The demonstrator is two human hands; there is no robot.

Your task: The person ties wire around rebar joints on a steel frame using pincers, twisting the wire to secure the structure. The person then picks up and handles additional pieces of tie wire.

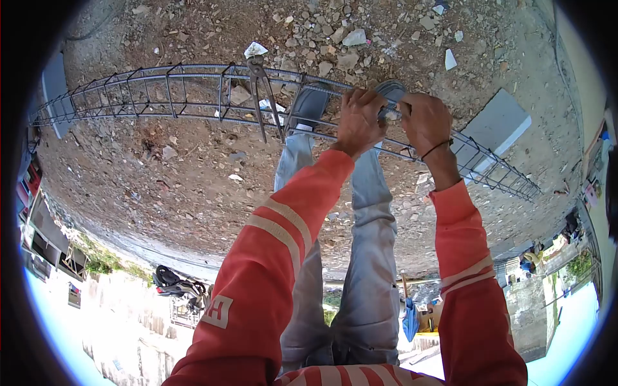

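A long cage of steel rebar (170, 96) with square ties stretches across the view, over the stony ground. My left hand (362, 121) is closed at the cage, beside its bars, with the fingers bent down. Just to its right, my right hand (425, 122) is closed with thumb and fingers pinched together over the bars. Whatever lies between the fingers of either hand is too small or hidden to name. Metal pincers (259, 83) lean across the cage left of my hands, their handles apart.
Grey blocks (494, 132) (56, 93) lie under both ends of the cage. My shoes (310, 103) are beside the bars. Loose stones and white shards (450, 60) litter the dirt. A motorcycle (180, 286) and a blue umbrella (410, 320) appear upside down below.
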